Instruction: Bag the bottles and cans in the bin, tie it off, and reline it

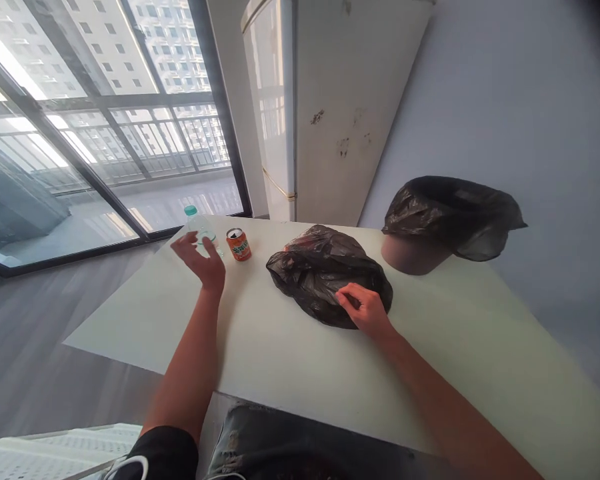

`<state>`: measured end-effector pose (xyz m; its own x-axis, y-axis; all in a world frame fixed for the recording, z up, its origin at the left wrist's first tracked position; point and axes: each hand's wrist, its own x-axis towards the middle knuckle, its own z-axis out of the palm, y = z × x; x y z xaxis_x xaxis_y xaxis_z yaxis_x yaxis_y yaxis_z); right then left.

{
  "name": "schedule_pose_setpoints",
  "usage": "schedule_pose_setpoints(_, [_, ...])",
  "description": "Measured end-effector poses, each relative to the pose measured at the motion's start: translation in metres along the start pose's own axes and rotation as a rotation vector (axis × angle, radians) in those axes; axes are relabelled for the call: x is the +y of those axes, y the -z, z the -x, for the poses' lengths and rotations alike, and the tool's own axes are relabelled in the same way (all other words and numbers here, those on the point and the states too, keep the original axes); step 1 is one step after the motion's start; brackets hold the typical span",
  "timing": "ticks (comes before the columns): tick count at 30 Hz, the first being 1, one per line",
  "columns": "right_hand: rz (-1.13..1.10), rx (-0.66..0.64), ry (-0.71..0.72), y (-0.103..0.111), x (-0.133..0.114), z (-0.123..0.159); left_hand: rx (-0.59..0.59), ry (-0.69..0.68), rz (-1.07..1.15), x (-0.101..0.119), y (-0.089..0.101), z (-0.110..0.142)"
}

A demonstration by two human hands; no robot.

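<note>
Past the near edge of the pale, smooth-topped bench [280, 363], the right hand [364, 310] is over the near right part of a crumpled black plastic bag [320, 277], fingers curled together with the thumb; whether they pinch the plastic, I cannot tell. The bag lies mid-bench. Left of it, the left hand [203, 262] is raised, released, fingers spread, just in front of a clear plastic bottle with a green cap [200, 225] near the far left corner. Between bottle and bag stands an orange drink can [238, 245]. Toward the far edge, right of the bag, is a brownish round bin [413, 255] lined with black plastic. Beyond stands a white refrigerator [340, 87].
</note>
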<state>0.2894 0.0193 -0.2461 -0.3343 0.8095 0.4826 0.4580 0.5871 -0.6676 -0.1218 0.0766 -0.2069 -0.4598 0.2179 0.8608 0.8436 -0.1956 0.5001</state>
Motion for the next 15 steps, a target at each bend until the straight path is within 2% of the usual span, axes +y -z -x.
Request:
schedule_pose_setpoints(2, [0.027, 0.01, 0.001, 0.0, 0.004, -0.003, -0.197, -0.14, 0.142, 0.04, -0.006, 0.016])
schedule_pose_setpoints(4, [0.035, -0.006, -0.009, -0.001, 0.01, -0.004, -0.521, -0.246, 0.256, 0.075, -0.016, 0.038])
schedule_pose_setpoints(6, [0.048, -0.05, -0.022, -0.003, 0.016, -0.005, -0.725, -0.249, 0.263, 0.095, -0.029, 0.062])
schedule_pose_setpoints(8, [0.085, -0.102, -0.036, -0.005, 0.021, -0.004, -0.835, -0.22, 0.203, 0.099, -0.042, 0.079])
schedule_pose_setpoints(11, [0.172, -0.167, -0.058, -0.006, 0.026, -0.002, -0.95, -0.154, 0.181, 0.09, -0.053, 0.09])
schedule_pose_setpoints(15, [0.243, -0.176, -0.048, -0.006, 0.024, -0.002, -1.027, 0.027, 0.369, 0.084, -0.047, 0.084])
